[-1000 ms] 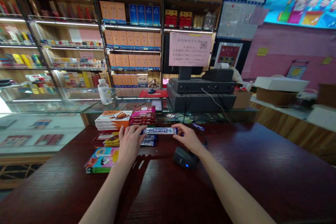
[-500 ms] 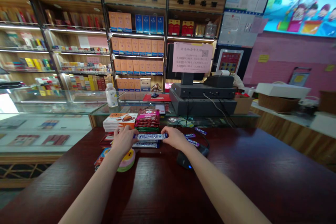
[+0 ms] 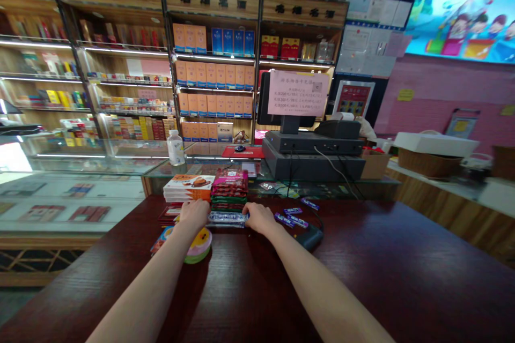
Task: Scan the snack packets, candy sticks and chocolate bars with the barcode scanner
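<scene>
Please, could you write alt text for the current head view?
A person's left hand and right hand hold a slim blue-and-white packet by its ends over a dark counter. Stacked pouches lie behind it; small purple packets lie to the right.

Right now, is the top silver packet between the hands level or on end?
Level: the packet stretches sideways from left hand to right hand.
</scene>
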Motion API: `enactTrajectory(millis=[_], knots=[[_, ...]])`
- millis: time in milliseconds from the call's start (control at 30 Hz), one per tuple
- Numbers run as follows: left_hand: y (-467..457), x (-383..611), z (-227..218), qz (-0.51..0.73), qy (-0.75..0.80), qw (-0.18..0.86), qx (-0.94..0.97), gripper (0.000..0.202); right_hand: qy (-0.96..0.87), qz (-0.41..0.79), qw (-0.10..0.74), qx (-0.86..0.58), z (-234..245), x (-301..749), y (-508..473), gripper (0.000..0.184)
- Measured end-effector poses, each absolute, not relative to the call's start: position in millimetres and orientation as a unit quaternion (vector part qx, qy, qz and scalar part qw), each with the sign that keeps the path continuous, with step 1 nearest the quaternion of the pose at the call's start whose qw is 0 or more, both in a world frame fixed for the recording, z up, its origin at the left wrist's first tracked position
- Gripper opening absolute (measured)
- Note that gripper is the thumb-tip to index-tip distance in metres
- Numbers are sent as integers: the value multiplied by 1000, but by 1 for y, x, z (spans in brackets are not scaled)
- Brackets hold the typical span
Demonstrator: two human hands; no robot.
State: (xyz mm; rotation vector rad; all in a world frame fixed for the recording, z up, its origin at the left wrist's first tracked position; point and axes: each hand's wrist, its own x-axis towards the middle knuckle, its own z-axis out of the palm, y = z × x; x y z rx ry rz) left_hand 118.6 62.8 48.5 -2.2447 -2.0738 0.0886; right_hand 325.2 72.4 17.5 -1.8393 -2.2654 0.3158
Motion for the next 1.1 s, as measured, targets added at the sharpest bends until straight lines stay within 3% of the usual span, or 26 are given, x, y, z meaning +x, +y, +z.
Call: enactTrajectory(millis=[1100], knots=[[64,128,41,2,-670,52,-741,29,-768,67,106,-629,9,326,67,32]])
